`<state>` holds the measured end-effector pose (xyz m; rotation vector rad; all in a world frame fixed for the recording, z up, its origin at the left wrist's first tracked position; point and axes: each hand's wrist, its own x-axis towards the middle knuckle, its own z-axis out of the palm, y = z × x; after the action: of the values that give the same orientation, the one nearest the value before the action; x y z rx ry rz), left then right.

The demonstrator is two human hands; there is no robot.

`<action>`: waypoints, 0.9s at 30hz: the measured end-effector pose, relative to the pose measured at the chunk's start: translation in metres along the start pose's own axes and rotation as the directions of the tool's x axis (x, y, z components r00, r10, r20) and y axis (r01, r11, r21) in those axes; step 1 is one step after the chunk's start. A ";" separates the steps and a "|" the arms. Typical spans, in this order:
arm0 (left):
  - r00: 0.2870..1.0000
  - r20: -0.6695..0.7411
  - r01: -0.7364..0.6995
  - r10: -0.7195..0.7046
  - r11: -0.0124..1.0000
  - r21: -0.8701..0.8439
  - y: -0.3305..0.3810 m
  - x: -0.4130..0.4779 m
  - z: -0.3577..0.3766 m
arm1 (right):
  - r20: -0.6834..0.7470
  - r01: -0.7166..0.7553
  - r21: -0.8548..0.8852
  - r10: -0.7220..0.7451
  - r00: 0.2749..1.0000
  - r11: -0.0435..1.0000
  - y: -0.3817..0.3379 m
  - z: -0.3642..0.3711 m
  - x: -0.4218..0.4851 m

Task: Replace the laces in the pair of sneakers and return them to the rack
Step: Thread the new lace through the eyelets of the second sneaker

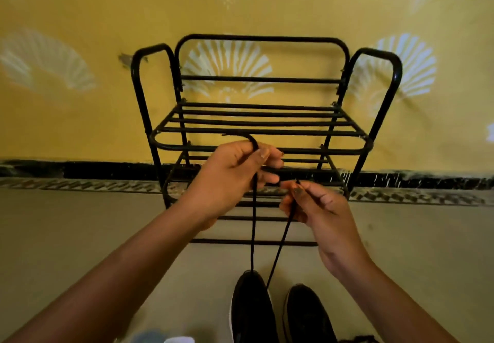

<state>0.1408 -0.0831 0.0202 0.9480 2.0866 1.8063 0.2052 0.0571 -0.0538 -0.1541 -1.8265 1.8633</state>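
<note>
At 6 o'clock: sneaker (251, 310), lace (252, 222) rising toward 12
Your left hand (238, 169): grips lace
Your right hand (318, 211): pinches tip, nearer sneaker

I'm in a room of a home. In front of me is a yellow wall (80, 8) stencilled with pale fan shapes (227, 72). A black painted skirting band (107, 170) runs along its foot, and a patterned border strip (80, 185) meets the plain pale floor (80, 222). A black tubular metal shoe rack (262, 39) stands against the wall, and a pair of black sneakers (252, 313) sits on the floor before it.
</note>
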 end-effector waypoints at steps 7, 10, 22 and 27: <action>0.999 0.030 -0.033 0.025 0.947 0.318 -0.022 0.006 0.019 | -0.059 0.178 -0.369 -0.214 0.975 0.912 -0.004 -0.007 0.013; 1.000 0.030 -0.022 0.010 0.903 0.428 -0.039 0.005 0.022 | -0.108 0.139 -0.298 -0.178 0.978 0.944 0.003 -0.010 0.008; 0.967 0.254 -0.225 0.011 0.503 0.834 -0.076 -0.004 0.040 | 0.059 0.161 -0.358 -0.150 0.987 0.920 0.021 -0.014 -0.012; 0.897 0.401 -0.188 -0.184 0.663 0.725 -0.090 -0.004 0.039 | -0.035 0.080 -0.317 -0.097 0.995 0.945 0.026 -0.021 -0.023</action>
<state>0.1369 -0.0577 -0.0743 1.3714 2.4885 0.5201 0.2261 0.0672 -0.0868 -0.2256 -2.0507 1.4828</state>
